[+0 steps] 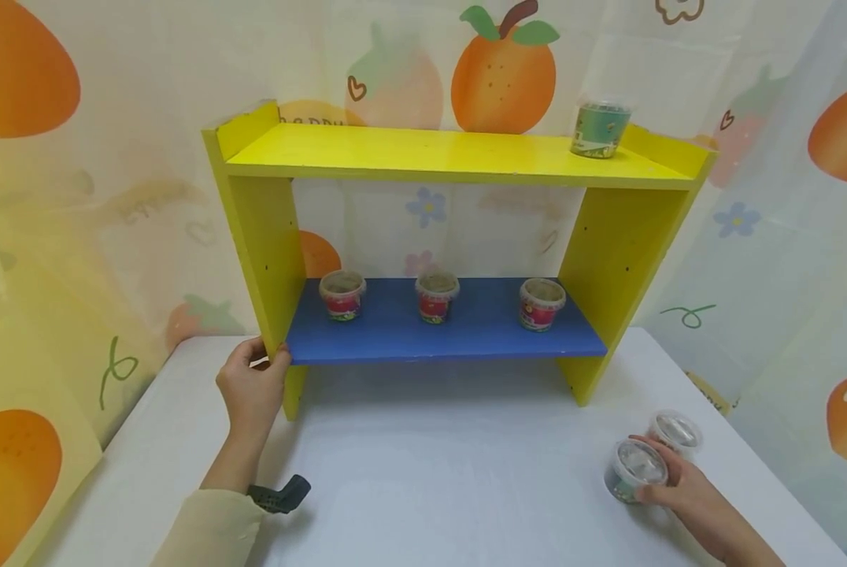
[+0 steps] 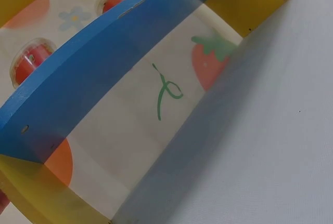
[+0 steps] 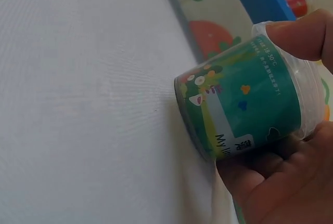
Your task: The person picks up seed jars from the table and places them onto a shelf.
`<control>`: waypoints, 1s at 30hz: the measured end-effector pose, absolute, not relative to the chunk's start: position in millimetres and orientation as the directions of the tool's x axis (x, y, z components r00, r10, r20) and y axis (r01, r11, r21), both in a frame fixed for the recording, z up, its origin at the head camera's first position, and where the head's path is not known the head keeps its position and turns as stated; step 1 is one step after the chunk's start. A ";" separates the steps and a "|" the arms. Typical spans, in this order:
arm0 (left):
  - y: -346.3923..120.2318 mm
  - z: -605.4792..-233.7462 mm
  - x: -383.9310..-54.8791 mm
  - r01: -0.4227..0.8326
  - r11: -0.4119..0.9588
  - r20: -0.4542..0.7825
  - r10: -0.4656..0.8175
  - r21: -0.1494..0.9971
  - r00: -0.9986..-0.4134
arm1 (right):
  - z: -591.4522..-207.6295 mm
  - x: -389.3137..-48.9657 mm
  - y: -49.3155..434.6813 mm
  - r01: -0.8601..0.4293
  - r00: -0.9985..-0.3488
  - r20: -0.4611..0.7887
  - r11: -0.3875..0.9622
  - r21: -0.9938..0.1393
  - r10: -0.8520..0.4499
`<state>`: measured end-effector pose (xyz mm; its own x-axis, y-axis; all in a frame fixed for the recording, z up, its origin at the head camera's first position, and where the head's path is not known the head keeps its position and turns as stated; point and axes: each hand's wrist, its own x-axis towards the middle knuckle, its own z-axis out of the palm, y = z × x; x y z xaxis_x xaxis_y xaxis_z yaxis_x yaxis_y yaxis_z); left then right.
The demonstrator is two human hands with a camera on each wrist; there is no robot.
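My right hand (image 1: 686,492) grips a small plastic tub with a green label (image 3: 255,96) and a clear lid, thumb on one side of the rim and fingers on the other. Just behind it on the table stands a second lidded tub (image 1: 676,430). My left hand (image 1: 253,386) holds the left side panel of a yellow shelf unit (image 1: 260,252), thumb at the front edge by the blue shelf board (image 1: 423,342). Three red-labelled tubs stand spaced along that board: left (image 1: 342,305), middle (image 1: 435,307) and right (image 1: 538,315). One green-labelled tub (image 1: 599,130) is on the top board's right end.
A white-covered table (image 1: 452,472) carries the shelf unit. Behind hangs a fruit-printed curtain (image 1: 409,71). A dark strap end (image 1: 282,496) sticks out from the left wrist.
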<state>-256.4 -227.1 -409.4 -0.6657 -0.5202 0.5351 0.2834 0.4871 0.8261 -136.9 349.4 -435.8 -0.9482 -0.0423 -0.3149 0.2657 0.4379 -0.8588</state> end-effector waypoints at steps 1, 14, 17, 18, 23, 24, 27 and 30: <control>-227.1 -409.4 -256.1 0.285 0.487 0.536 -0.520 0.826 -0.665 | -433.9 -137.5 348.4 0.265 -0.949 -0.315 0.459 -0.848 -0.035; -226.8 -408.1 -253.8 0.282 0.496 0.539 -0.514 0.821 -0.667 | -399.6 -152.1 315.1 0.194 -0.978 -0.206 0.546 -0.815 0.040; -226.5 -407.8 -254.3 0.285 0.498 0.542 -0.510 0.819 -0.668 | -388.7 -155.2 306.2 0.152 -0.988 -0.138 0.541 -0.827 0.067; -226.3 -407.7 -254.4 0.285 0.499 0.542 -0.509 0.819 -0.668 | -384.2 -155.9 302.9 0.130 -0.992 -0.109 0.540 -0.832 0.070; -226.0 -407.5 -254.7 0.282 0.501 0.543 -0.511 0.818 -0.666 | -353.3 -162.7 283.1 0.005 -0.996 0.039 0.509 -0.861 0.076; -226.1 -407.6 -254.7 0.280 0.502 0.542 -0.512 0.818 -0.666 | -346.3 -165.1 278.1 -0.023 -0.995 0.066 0.494 -0.869 0.070; -226.6 -407.8 -254.7 0.279 0.502 0.542 -0.515 0.819 -0.665 | -322.7 -172.3 263.1 -0.078 -0.993 0.109 0.451 -0.889 0.043; -226.8 -408.8 -255.1 0.276 0.505 0.541 -0.511 0.818 -0.668 | -301.0 -180.7 249.9 -0.181 -0.981 0.195 0.395 -0.901 -0.004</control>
<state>-255.1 -226.8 -408.8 -0.6679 -0.5113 0.5409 0.2756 0.5051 0.8179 -180.7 249.9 -301.0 -0.9808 -0.0040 0.1951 -0.1807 0.3954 -0.9006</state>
